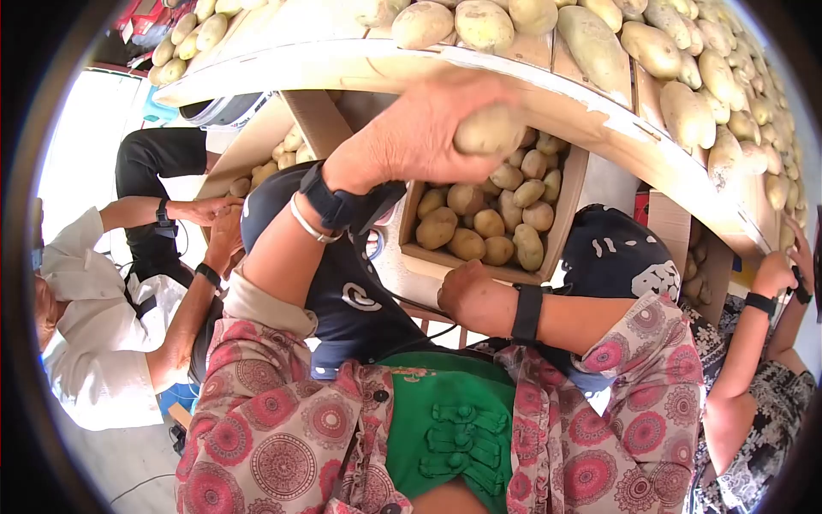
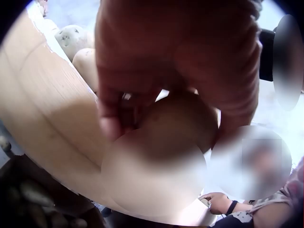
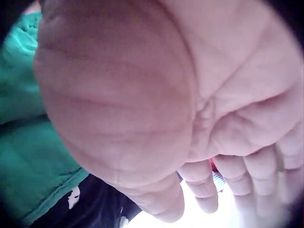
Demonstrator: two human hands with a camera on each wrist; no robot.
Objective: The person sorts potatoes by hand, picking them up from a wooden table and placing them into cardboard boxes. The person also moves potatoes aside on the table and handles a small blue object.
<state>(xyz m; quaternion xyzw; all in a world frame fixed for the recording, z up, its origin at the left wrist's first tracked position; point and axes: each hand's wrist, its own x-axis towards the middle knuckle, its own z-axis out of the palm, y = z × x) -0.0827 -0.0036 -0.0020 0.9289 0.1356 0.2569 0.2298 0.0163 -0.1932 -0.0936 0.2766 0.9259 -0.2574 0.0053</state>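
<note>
Gripping with the left hand (image 1: pixel 385 141), fingers (image 2: pixel 110 122) curled round the sides of a potato (image 1: pixel 486 132), probably to keep something so round and smooth from slipping out. Hanging loose and empty with the right hand (image 1: pixel 477 295), fingers relaxed, unneeded, it seems, for a load small enough for one palm. Held palm down, as seen from the left wrist, likely to suit a grasp from above. Raised near the edge of the desk (image 1: pixel 342 64), between it and the body, too blurred to tell whether touching the wood.

Set below, close to the knees: a cardboard box (image 1: pixel 572 197), probably stood there for short reach, with potatoes (image 1: pixel 490 224) heaped inside its walls. Spread along the desk, more potatoes (image 1: pixel 591 51), lying side by side, perhaps to leave each in sight. Farther out, to the left, another box (image 1: pixel 248 141) beside a person in a white shirt (image 1: pixel 94 291); to the right, at the far end of the desk, another person's hands (image 1: pixel 777 272).
</note>
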